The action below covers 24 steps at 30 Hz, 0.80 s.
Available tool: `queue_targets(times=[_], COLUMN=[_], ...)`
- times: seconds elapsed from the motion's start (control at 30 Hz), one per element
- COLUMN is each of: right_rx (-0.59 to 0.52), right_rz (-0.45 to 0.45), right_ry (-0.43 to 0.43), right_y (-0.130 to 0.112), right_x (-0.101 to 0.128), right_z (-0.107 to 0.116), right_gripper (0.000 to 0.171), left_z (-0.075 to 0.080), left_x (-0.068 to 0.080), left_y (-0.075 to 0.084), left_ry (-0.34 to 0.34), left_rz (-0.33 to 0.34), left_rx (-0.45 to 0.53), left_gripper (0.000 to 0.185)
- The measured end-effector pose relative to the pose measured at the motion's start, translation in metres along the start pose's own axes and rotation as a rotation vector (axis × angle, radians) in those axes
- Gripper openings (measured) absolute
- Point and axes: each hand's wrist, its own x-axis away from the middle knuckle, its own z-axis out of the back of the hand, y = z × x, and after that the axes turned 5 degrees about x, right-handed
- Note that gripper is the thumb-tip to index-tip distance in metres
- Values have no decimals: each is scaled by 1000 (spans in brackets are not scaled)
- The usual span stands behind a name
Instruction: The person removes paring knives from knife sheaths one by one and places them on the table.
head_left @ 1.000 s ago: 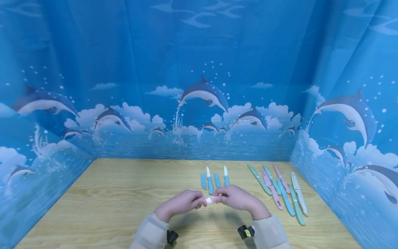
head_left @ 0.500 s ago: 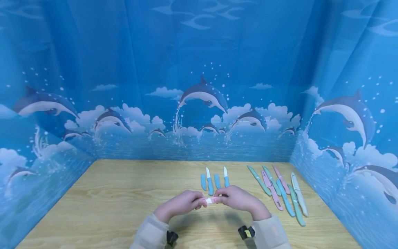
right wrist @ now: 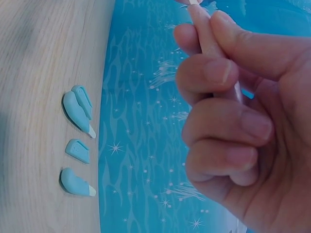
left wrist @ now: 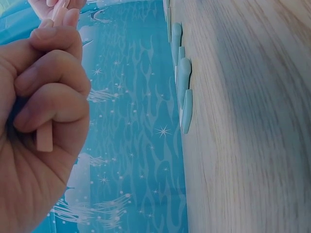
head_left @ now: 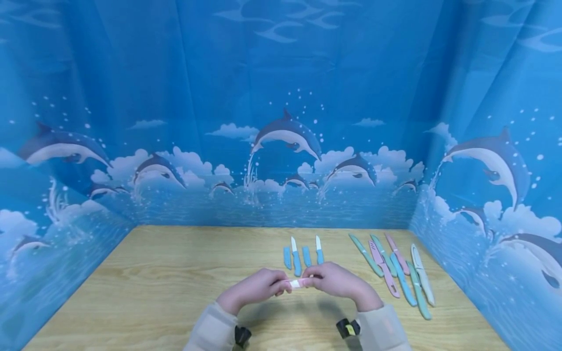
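A pale wooden bench with a light grain runs wall to wall inside a booth hung on three sides with a blue curtain printed with leaping dolphins, clouds and sea spray; the cloth meets the bench along its far edge and both sides.

Over the near middle of the bench, two sleeved arms meet. The left hand and right hand hold a small pink knife between them, just above the surface. In the left wrist view the left fingers are curled tightly round a pink piece whose end pokes out below them. In the right wrist view the right fingers and thumb are clamped on the pink handle. A short white stretch of blade shows between the two hands in the head view.

Just beyond the hands lie two small blue knives with white blades, each beside a loose blue sheath. Farther right, near the curtain, a cluster of longer knives in teal, pink, light blue and white lies side by side, some overlapping.
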Motion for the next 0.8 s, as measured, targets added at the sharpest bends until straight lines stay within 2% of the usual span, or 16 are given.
queue_targets(times=[0.8], right_rx=[-13], right_rz=[-1], right_ry=[-2], right_y=[0], right_x=[1], right_z=[1], right_gripper=[17], left_z=[1], left_x=[0], left_y=[1], left_ry=[-11], left_rz=[14], left_rx=[22], left_gripper=[30])
